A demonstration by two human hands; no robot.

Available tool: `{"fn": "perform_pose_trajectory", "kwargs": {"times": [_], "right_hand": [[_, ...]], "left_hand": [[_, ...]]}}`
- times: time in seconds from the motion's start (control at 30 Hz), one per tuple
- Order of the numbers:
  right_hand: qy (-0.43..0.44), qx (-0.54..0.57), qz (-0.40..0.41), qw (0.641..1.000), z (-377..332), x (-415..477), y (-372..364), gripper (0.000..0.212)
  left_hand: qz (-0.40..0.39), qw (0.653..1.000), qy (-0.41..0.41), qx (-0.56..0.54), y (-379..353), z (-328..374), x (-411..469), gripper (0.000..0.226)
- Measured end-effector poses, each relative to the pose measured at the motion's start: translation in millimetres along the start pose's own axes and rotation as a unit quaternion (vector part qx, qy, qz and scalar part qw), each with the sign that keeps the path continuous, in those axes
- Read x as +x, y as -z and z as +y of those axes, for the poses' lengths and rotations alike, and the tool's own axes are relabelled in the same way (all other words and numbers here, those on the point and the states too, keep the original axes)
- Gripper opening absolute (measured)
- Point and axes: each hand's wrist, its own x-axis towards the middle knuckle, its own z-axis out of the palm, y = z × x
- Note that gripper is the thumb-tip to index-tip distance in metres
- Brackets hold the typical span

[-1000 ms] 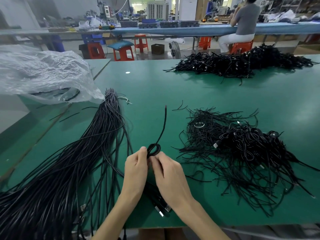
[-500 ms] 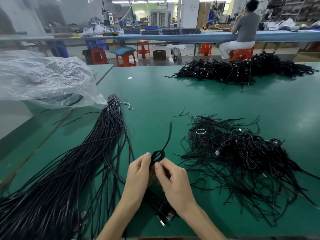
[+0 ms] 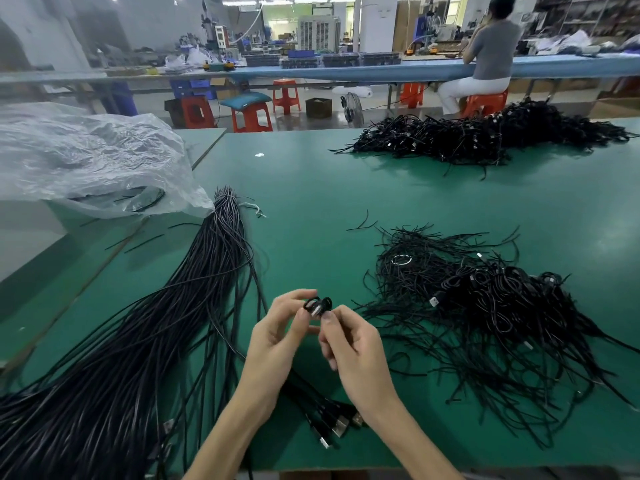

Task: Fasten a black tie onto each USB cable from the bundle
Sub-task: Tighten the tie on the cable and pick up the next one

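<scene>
Pinching a small coiled loop of USB cable (image 3: 317,304) between curled fingertips of both hands, my left hand (image 3: 277,336) and right hand (image 3: 353,344), I hold it just above the green counter (image 3: 311,202) — between the long bundle (image 3: 194,299) at my left and the tangled pile (image 3: 485,299) at my right.

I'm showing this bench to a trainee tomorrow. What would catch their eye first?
At centre front, the left hand and right hand pinch a small black loop between them. A long cable bundle fans across the left of the green table, and a tangled black heap lies to the right.
</scene>
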Motion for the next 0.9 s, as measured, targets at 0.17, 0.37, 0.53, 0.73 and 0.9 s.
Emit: {"fn": "perform_pose_trajectory", "kwargs": {"times": [0.17,0.37,0.53,0.73,0.9], "right_hand": [[-0.003,-0.011,-0.056,0.998,-6,4,4,0.030],[0.012,-0.013,-0.131,0.991,-27,13,21,0.026],[0.096,-0.139,-0.091,0.981,-37,9,26,0.030],[0.276,-0.370,-0.019,0.887,-44,13,37,0.026],[0.411,-0.536,0.008,0.737,-39,18,46,0.024]], "left_hand": [[-0.084,0.996,-0.022,0.031,0,10,-5,0.036],[-0.151,0.966,-0.125,0.168,11,40,7,0.034],[-0.055,0.941,-0.205,0.265,6,50,12,0.014],[-0.044,0.976,-0.082,0.198,-6,53,11,0.026],[-0.103,0.981,0.114,0.119,-11,65,20,0.036]]}}
